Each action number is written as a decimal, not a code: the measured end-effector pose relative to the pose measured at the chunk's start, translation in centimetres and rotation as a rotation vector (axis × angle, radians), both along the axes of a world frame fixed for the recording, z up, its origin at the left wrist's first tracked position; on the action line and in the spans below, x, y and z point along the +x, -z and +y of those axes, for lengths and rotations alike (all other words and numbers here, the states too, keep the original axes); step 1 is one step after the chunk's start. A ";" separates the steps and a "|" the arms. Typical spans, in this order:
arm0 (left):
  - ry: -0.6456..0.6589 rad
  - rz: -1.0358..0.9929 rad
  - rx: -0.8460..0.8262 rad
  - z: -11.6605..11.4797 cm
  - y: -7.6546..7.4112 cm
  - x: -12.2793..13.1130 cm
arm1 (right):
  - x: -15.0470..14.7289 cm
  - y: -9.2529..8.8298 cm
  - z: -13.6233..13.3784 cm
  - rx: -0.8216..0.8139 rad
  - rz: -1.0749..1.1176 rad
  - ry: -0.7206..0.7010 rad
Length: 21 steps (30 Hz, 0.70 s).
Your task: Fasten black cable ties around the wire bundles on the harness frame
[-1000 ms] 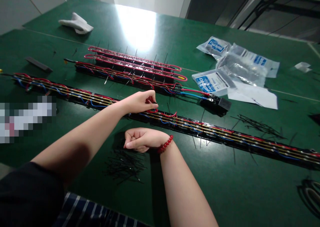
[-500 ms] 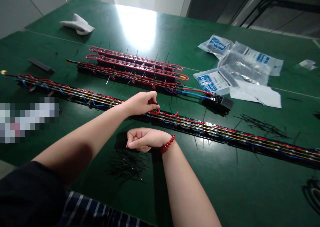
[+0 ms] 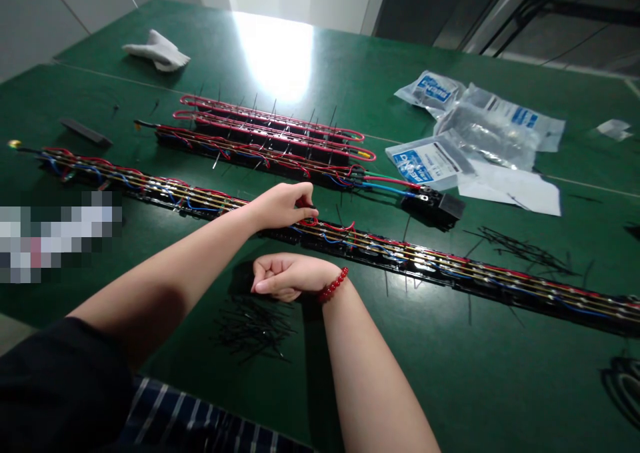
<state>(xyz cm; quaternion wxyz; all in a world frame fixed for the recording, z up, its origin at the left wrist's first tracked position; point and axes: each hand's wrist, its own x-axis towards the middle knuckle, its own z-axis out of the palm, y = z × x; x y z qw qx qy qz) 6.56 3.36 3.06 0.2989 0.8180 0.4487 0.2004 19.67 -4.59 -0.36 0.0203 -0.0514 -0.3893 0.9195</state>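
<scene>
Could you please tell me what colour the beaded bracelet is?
The beaded bracelet is red, best seen in the head view.

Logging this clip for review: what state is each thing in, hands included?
Left hand: pinched at the long wired strip, contents unclear.
Right hand: curled, contents unclear.
Long wired strip: lying flat, uncovered.
Shorter strips: lying side by side.
Blue cable: runs to the black connector.
Loose black ties: heaped, pointing every way.
Plastic bags: crumpled, overlapping.
White cloth: crumpled.
Bead bracelet: worn.
</scene>
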 end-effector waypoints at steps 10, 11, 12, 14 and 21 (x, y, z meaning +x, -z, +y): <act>-0.085 -0.057 -0.023 -0.9 0.0 -0.1 | 0.0 0.0 -0.1 0.010 0.002 0.001; -0.074 -0.061 -0.036 -0.9 0.0 -0.1 | 0.0 0.0 -0.1 0.012 0.000 0.001; -0.061 -0.065 -0.047 -0.8 -0.1 -0.1 | 0.0 -0.1 -0.1 0.013 -0.001 0.000; -0.039 -0.074 -0.059 -0.8 -0.3 -0.1 | 0.0 -0.1 0.0 0.013 -0.002 -0.004; 0.061 -0.136 -0.078 -1.0 -0.6 -0.2 | 0.0 0.2 0.0 -0.006 0.000 -0.020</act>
